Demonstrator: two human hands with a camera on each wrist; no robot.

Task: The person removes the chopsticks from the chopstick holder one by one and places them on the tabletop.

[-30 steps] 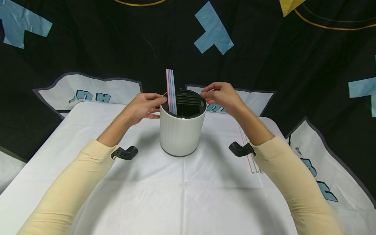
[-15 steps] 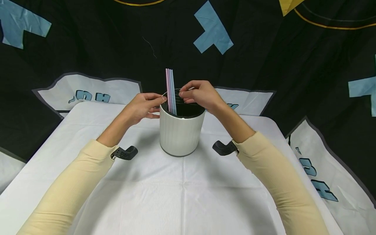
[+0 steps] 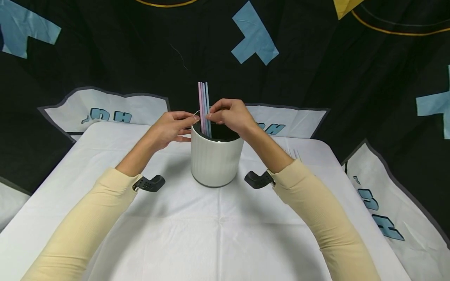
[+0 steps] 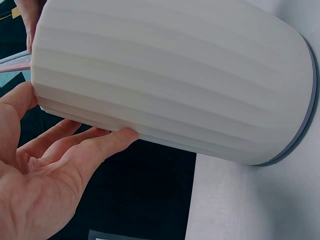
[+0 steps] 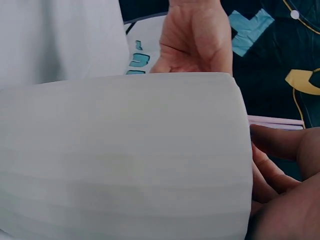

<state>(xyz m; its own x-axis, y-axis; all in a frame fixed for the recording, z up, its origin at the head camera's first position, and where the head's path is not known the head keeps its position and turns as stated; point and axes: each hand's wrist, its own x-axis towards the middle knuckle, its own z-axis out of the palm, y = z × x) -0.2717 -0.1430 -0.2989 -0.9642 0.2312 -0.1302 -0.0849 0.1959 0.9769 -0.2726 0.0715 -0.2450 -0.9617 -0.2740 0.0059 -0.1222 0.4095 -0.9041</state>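
Observation:
A white ribbed utensil holder [image 3: 216, 164] with a dark inside stands upright on the table. Several pink and pale blue straws [image 3: 201, 99] rise from the left side of its opening. My left hand [image 3: 168, 129] steadies the holder from the left, thumb at the rim and fingers spread along the outer wall, as the left wrist view also shows. Over the opening, my right hand [image 3: 233, 116] pinches at a light blue straw [image 3: 207, 95] standing slightly apart from the others. The lower ends of the straws are hidden inside the holder.
More thin straws [image 3: 296, 153] lie on the white table [image 3: 197, 238], partly covered by my right forearm. Behind the table hangs a black cloth [image 3: 133, 50] with blue and white shapes. A dark strap device [image 3: 259, 180] sits on my right wrist.
My right hand has moved left from the holder's right rim to the straws. The light blue straw now leans slightly away from the bunch. My left hand has stayed in place.

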